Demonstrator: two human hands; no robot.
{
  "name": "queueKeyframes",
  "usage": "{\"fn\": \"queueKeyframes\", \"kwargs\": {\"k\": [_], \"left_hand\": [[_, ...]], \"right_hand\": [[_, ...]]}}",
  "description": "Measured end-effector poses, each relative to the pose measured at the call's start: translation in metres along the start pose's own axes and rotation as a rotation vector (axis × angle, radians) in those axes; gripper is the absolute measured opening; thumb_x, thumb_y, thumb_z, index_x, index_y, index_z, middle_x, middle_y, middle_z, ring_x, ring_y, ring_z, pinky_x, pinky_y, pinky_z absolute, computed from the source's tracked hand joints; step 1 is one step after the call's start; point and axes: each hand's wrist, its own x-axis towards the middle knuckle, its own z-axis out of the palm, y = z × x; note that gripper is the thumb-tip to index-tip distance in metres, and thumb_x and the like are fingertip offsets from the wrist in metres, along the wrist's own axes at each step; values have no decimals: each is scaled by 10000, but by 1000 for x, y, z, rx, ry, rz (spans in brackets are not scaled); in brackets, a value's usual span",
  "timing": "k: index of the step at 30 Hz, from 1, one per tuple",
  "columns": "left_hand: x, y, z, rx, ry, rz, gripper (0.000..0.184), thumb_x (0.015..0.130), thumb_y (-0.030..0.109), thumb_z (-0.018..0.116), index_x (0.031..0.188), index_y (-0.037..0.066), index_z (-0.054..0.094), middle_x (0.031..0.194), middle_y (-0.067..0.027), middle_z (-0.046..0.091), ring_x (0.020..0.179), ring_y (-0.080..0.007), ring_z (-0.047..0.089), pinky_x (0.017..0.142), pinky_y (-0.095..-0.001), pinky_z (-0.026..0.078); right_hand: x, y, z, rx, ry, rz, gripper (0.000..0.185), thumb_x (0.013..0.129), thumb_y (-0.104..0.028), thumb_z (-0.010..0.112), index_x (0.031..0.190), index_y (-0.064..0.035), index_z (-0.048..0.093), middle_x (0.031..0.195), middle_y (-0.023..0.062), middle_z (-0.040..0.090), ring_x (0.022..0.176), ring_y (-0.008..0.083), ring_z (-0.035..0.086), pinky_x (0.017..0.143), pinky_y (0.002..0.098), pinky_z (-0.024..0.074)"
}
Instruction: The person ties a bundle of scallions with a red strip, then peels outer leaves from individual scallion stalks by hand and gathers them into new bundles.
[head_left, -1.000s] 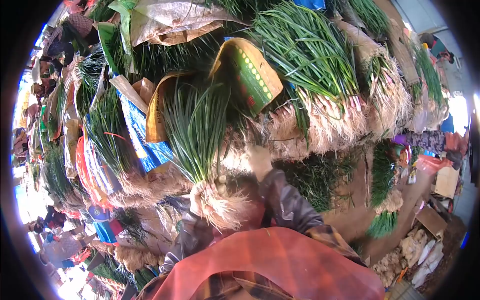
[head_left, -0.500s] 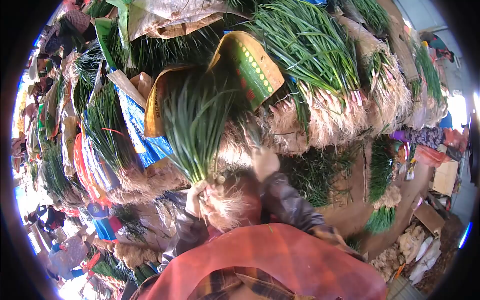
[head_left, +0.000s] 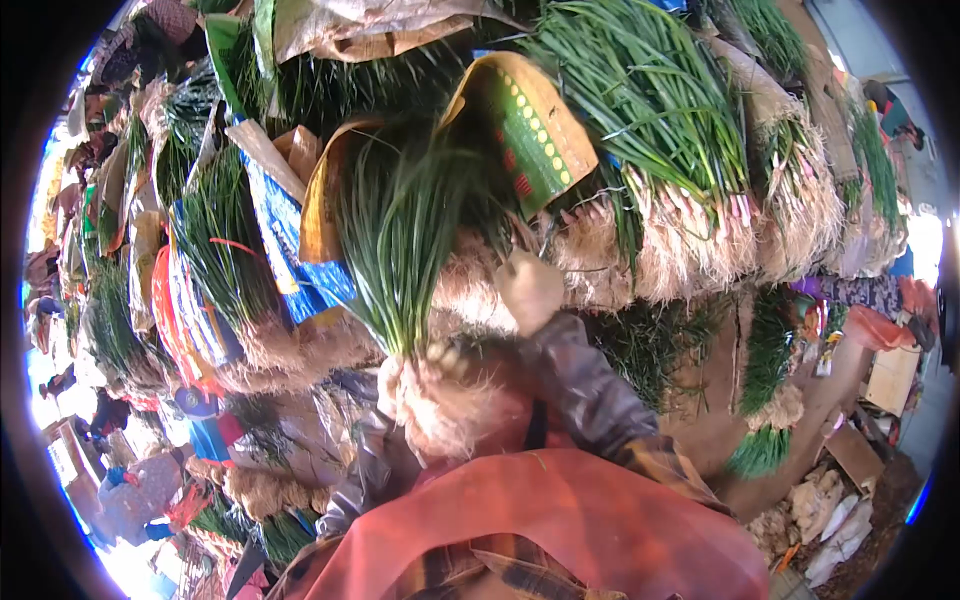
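My left hand (head_left: 392, 384) is wrapped round the root end of a bunch of green onions (head_left: 402, 250), whose long leaves point up and away from me. Its pale roots (head_left: 445, 408) hang over the fingers, partly hiding them. My right hand (head_left: 530, 290), pale and bright, is to the right of the bunch, at the root edge of the onion heap. Its fingertips are among the roots and stalks there, and what they hold is too small to make out. A yellow and green printed sack (head_left: 545, 130) lies open just beyond both hands.
A thick pile of green onions (head_left: 640, 110) lies at the upper right, roots toward me. More bundles and blue sacking (head_left: 285, 245) are on the left. Loose leaves (head_left: 645, 350) and a tied bundle (head_left: 768, 350) lie on the ground at right. People (head_left: 135, 490) are at far left.
The whole view has shifted slightly. My right hand has moved a little among the roots near the sack. The bunch stays in my left hand, its leaves and roots swaying.
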Motion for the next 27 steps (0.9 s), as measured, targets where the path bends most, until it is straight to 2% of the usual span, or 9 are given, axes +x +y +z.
{"fn": "queueKeyframes", "kwargs": {"k": [2,6,8,13,15,19,22,25,27], "left_hand": [[5,-5,0,80,5,8,390,873,318,580,1089,-6,569,874,-131,629,773,-233,608,684,-383,529],[19,-14,-4,48,154,-102,380,855,245,605,1117,-28,565,912,-151,664,694,-232,652,640,-342,563],[16,-11,8,155,32,-100,426,854,259,611,1137,-55,559,942,-149,665,773,-218,654,693,-334,555],[14,-14,40,5,88,-90,499,838,241,635,1214,-61,506,1101,-173,630,994,-292,621,890,-423,498],[15,-14,31,109,135,-75,483,847,215,611,1237,-42,488,1086,-177,625,1025,-310,610,941,-455,467],[15,-20,35,314,429,-86,199,861,190,572,815,-1,609,802,-110,653,759,-200,651,388,-244,491],[9,-22,25,150,278,-120,306,852,178,606,1058,-47,593,933,-142,657,927,-256,642,756,-360,553],[-3,-24,28,154,259,-94,407,858,192,606,1176,-55,546,1029,-154,649,957,-261,638,858,-404,521],[0,-25,29,325,256,-110,415,890,217,560,1202,-54,532,1057,-149,642,954,-240,647,833,-379,538]], "right_hand": [[-33,-16,-44,404,-232,91,250,820,-303,639,833,-54,654,659,113,644,568,236,625,543,371,493],[-78,-39,-100,780,-974,89,603,828,-477,661,1111,53,626,1116,242,632,1014,284,623,899,355,493],[-88,-26,-88,740,-719,-3,738,852,-626,528,1140,49,604,1029,188,668,1014,250,621,928,344,473],[-50,-34,-66,1389,-959,444,492,894,-417,598,1178,-20,533,954,96,644,774,160,628,691,275,517],[-45,-45,-35,980,-881,242,365,864,-371,618,1031,-46,626,823,106,665,684,201,636,620,327,512],[-61,-43,-27,341,-437,-125,264,870,-282,553,818,-44,655,737,134,663,662,283,643,614,409,501],[-55,2,-28,529,-156,214,388,932,-315,426,846,-14,656,754,161,655,703,325,645,652,445,499],[-49,83,-2,155,-635,-27,517,936,-440,433,900,26,654,784,188,664,742,336,650,678,437,500],[-39,42,-63,-29,-1180,-118,659,924,-542,358,1148,35,585,1119,255,604,1007,413,575,917,446,431]]}}
